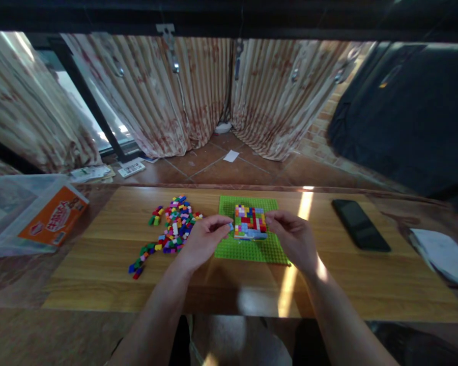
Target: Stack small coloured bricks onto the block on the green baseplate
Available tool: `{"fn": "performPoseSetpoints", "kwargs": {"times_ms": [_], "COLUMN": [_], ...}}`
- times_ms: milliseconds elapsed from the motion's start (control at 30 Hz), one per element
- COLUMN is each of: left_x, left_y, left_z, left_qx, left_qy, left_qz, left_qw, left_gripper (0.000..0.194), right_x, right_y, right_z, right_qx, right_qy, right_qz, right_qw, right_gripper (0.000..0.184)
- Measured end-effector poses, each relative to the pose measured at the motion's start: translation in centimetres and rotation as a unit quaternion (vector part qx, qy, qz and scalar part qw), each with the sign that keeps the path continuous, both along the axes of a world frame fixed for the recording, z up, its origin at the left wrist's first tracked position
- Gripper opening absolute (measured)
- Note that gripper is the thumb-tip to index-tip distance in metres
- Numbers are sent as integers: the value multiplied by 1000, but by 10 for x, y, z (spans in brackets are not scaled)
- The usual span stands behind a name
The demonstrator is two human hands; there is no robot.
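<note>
Wooden table [99, 284] carries a green baseplate [252, 249] with a brick block [251, 222] on it. Left hand [202, 241] seemingly pinches a small brick beside the block; right hand [295, 236] fingers grip the block's other edge.

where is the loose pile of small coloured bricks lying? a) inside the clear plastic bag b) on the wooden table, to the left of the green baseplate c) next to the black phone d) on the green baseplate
b: the loose bricks lie scattered on the wooden table, left of the green baseplate and beside the left hand, well apart from the black phone.
</note>
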State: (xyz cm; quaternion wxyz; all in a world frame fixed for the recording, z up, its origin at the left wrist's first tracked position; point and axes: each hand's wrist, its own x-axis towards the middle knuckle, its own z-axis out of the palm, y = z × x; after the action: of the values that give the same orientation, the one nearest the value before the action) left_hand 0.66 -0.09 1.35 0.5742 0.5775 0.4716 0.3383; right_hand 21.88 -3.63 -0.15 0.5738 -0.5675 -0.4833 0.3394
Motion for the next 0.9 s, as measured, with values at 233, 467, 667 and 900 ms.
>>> {"fn": "performPoseSetpoints", "kwargs": {"times_ms": [233, 467, 667, 900], "left_x": [-1, 4, 5, -7], "left_y": [1, 0, 2, 5], "left_z": [2, 2, -3, -1], "left_qx": [-14, -21, -35, 34], "left_qy": [12, 0, -27, 26], "left_qz": [13, 0, -17, -55], "left_qw": [1000, 1000, 999, 998], "left_gripper": [28, 28, 26, 20], "right_x": [10, 7, -1, -19], "right_y": [0, 0, -4, -11], "right_z": [2, -2, -1, 6], "right_qx": [2, -7, 26, 27], "right_qy": [26, -28, -30, -148], "right_qz": [-25, -13, 32, 74], "right_qw": [999, 1000, 999, 986], "right_gripper": [12, 14, 12, 10]}}
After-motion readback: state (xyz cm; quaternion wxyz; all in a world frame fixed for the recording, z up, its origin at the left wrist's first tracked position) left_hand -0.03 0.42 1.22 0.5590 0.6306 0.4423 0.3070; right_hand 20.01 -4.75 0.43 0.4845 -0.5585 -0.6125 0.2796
